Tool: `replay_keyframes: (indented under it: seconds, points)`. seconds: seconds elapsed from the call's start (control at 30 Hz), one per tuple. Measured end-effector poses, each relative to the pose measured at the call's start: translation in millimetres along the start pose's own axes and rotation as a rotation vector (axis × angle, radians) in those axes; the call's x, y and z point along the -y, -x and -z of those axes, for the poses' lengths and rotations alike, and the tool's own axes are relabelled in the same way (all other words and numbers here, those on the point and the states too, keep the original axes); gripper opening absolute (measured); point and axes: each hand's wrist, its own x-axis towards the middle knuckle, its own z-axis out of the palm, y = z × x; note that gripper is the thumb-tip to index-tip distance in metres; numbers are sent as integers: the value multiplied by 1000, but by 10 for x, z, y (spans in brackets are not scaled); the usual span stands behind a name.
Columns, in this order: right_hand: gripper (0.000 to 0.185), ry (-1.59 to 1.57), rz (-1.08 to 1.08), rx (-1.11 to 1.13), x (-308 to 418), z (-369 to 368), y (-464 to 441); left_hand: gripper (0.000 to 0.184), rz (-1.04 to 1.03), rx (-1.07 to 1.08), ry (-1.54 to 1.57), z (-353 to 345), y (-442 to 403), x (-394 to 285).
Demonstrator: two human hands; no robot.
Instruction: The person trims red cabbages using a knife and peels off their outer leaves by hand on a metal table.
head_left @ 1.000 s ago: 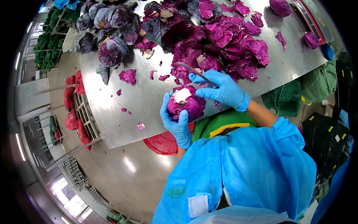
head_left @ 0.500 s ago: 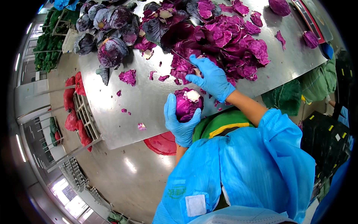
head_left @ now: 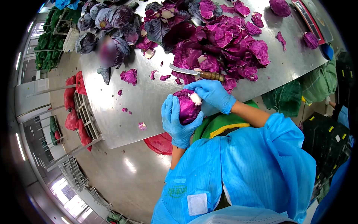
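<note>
A trimmed red cabbage [head_left: 188, 110] with a white cut stem rests in my left hand [head_left: 178, 121], whose gloved fingers wrap around its left side and underside. My right hand [head_left: 214, 96] meets the cabbage at its top, fingers bent together beside the white stem; the fingertips are partly hidden. Just beyond both hands lies a curved-blade knife [head_left: 199, 72] with a wooden handle, on the edge of the loose purple leaves [head_left: 231, 41]. Small leaf scraps [head_left: 129, 76] are scattered on the metal table [head_left: 149, 100] to the left.
Untrimmed dark cabbages [head_left: 112, 18] are piled at the table's far left. Two trimmed cabbages [head_left: 279, 7] sit at the far right near a red-edged tray [head_left: 309, 20]. Below the table edge is a red round lid or tub [head_left: 158, 143]. Black crates [head_left: 324, 143] stand at right.
My right hand has let go of the knife, which now lies on the leaves, and has come down onto the cabbage. My left hand has tilted the cabbage slightly.
</note>
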Motion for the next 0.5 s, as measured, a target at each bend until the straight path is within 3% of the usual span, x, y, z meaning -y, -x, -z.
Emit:
replay_keyframes:
  seconds: [0.07, 0.1, 0.13, 0.2, 0.23, 0.27, 0.33, 0.37, 0.47, 0.5]
  points:
    - [35, -455, -187, 6, -48, 36, 31, 85, -5, -56, 56, 29, -36, -18]
    - [36, -516, -263, -8, -49, 80, 9, 86, 34, -54, 59, 89, -32, -46]
    - [59, -662, -374, 160, -34, 200, -8, 88, 96, -66, 152, 148, -43, -114]
    - [85, -1097, -350, 404, -38, 121, -2, 88, 266, -293, 602, 55, -30, -240]
    - [97, -1135, -224, 534, -23, 48, 4, 91, 347, -405, 820, 27, -96, -414]
    - [93, -1269, -183, 585, 272, -17, 60, 90, 332, -455, 985, -45, -186, -594]
    - [91, -1295, -371, 520, 330, -46, 158, 88, 102, -192, 587, 112, -244, -366]
    - [86, -1294, -304, 573, 375, 15, 117, 88, 140, -173, 466, 165, -242, -388]
    - [84, -922, 49, 367, 621, 150, -40, 96, 482, -37, 752, 220, -289, -352]
    - [92, -708, 66, 199, 661, 181, -50, 103, 550, -19, 1005, 198, -337, -369]
